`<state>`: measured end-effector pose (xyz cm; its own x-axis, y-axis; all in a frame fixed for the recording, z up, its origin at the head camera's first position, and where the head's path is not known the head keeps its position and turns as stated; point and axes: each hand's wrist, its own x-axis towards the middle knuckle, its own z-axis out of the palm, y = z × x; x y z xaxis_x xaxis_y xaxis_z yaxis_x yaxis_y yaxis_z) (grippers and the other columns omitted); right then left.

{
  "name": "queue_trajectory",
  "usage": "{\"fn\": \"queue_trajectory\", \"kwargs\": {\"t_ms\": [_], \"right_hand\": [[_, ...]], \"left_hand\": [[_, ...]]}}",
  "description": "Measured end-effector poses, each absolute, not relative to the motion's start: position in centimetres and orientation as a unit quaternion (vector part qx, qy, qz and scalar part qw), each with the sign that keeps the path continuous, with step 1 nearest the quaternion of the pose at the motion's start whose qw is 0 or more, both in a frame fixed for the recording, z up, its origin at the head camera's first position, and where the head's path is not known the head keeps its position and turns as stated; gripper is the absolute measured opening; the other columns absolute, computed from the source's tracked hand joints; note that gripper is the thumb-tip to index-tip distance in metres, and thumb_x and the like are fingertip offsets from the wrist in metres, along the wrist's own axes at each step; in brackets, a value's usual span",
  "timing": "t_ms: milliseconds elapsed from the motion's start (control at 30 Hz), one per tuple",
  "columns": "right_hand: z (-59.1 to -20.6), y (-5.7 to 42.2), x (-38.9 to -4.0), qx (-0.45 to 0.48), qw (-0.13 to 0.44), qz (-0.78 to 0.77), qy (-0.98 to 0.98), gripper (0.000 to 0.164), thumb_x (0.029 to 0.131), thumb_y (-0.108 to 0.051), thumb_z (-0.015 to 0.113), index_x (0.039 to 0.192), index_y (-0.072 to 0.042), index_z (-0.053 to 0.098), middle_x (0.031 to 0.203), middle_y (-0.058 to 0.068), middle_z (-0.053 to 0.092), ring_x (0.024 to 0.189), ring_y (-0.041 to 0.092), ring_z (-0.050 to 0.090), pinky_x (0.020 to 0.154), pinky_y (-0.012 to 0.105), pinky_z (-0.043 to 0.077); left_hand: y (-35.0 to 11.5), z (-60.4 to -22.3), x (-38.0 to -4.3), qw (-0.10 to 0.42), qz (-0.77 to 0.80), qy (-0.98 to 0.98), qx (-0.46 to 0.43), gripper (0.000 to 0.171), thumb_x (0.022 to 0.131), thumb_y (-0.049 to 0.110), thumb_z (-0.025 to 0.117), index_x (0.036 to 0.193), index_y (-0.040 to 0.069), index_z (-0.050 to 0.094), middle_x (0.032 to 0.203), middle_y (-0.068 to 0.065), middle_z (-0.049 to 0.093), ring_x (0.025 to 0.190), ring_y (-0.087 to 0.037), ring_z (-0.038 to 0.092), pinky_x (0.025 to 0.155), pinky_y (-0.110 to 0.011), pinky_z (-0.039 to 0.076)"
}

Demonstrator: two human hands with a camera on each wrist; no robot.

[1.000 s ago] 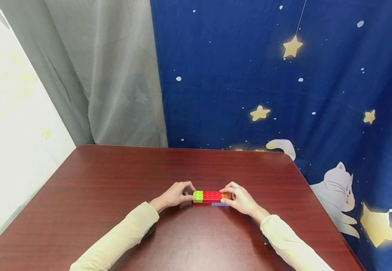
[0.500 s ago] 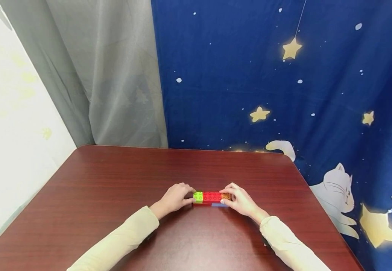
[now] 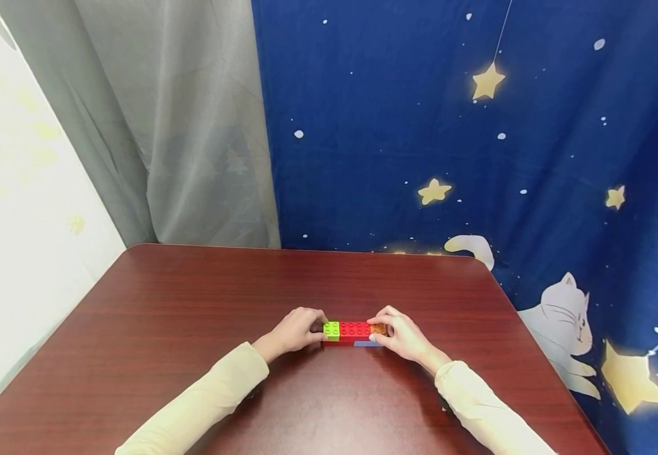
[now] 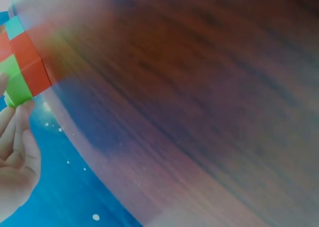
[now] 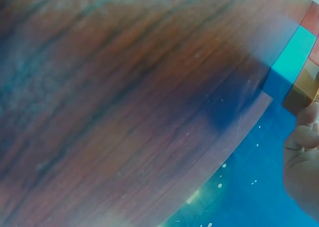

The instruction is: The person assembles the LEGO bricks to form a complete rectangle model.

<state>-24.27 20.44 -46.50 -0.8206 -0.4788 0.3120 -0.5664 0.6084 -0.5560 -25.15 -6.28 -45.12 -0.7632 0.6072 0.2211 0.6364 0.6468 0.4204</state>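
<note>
A two-layer row of toy building bricks lies across the table in the head view. On its upper layer sit a lime-green brick (image 3: pixel 331 330), a red brick (image 3: pixel 354 330) and an orange-brown brick (image 3: pixel 378 328). Below them show a lower red brick (image 3: pixel 337 344) and a blue brick (image 3: pixel 367 344). My left hand (image 3: pixel 297 330) pinches the green brick at the left end between thumb and fingers. At the right end, my right hand (image 3: pixel 406 337) holds the orange-brown brick, partly covering it. The right wrist view shows the blue brick (image 5: pixel 297 55) beside the orange-brown one.
The dark red-brown wooden table (image 3: pixel 221 278) extends around the bricks, with rounded far corners. Behind it hang a grey curtain (image 3: pixel 209 126) and a blue curtain (image 3: pixel 363 126) with stars and a cat. A white surface (image 3: pixel 22 221) is at the left.
My left hand's thumb and fingers have shifted slightly at the green brick's end. The right hand keeps its hold, and the brick row stays in place.
</note>
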Motion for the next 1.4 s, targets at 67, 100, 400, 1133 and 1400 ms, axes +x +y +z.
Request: {"fn": "queue_trajectory", "kwargs": {"t_ms": [67, 100, 400, 1133, 1400], "right_hand": [[-46.5, 20.4, -24.3, 0.293, 0.064, 0.330, -0.895, 0.028, 0.074, -0.019, 0.072, 0.100, -0.013, 0.066, 0.087, -0.011, 0.049, 0.057, 0.007, 0.042, 0.051, 0.021, 0.037], [-46.5, 20.5, -24.3, 0.293, 0.063, 0.329, -0.895, 0.028, 0.074, -0.019, 0.072, 0.100, -0.013, 0.066, 0.087, -0.011, 0.049, 0.057, 0.007, 0.042, 0.051, 0.021, 0.038], [-46.6, 20.5, -24.4, 0.291, 0.061, 0.329, -0.896, 0.028, 0.073, -0.019, 0.072, 0.100, -0.014, 0.066, 0.086, -0.011, 0.049, 0.058, 0.007, 0.042, 0.051, 0.021, 0.037], [-46.6, 20.5, -24.4, 0.294, 0.067, 0.330, -0.895, 0.028, 0.073, -0.020, 0.073, 0.100, -0.011, 0.066, 0.086, -0.010, 0.049, 0.059, 0.007, 0.042, 0.051, 0.021, 0.038], [-46.5, 20.5, -24.3, 0.294, 0.067, 0.330, -0.894, 0.028, 0.074, -0.020, 0.072, 0.100, -0.012, 0.066, 0.086, -0.010, 0.049, 0.058, 0.006, 0.042, 0.051, 0.021, 0.038]], "left_hand": [[-6.3, -45.1, -25.2, 0.022, -0.255, -0.903, -0.345, 0.021, 0.074, 0.020, 0.071, 0.088, 0.008, 0.063, 0.074, 0.002, 0.059, 0.064, -0.008, 0.051, 0.058, -0.023, 0.042], [-6.4, -45.1, -25.3, 0.020, -0.259, -0.901, -0.346, 0.020, 0.074, 0.019, 0.071, 0.088, 0.007, 0.063, 0.074, 0.002, 0.060, 0.064, -0.008, 0.052, 0.058, -0.023, 0.042], [-6.3, -44.9, -25.1, 0.006, -0.258, -0.906, -0.335, 0.020, 0.075, 0.020, 0.070, 0.090, 0.008, 0.062, 0.078, 0.001, 0.060, 0.069, -0.009, 0.053, 0.062, -0.025, 0.043], [-4.7, -44.5, -25.3, 0.075, -0.162, -0.916, -0.358, 0.021, 0.073, 0.031, 0.069, 0.085, 0.015, 0.064, 0.075, 0.006, 0.051, 0.068, -0.011, 0.045, 0.058, -0.027, 0.037], [-4.5, -44.0, -25.7, 0.071, -0.129, -0.916, -0.373, 0.020, 0.071, 0.032, 0.070, 0.081, 0.016, 0.063, 0.072, 0.006, 0.049, 0.066, -0.012, 0.046, 0.055, -0.027, 0.037]]}}
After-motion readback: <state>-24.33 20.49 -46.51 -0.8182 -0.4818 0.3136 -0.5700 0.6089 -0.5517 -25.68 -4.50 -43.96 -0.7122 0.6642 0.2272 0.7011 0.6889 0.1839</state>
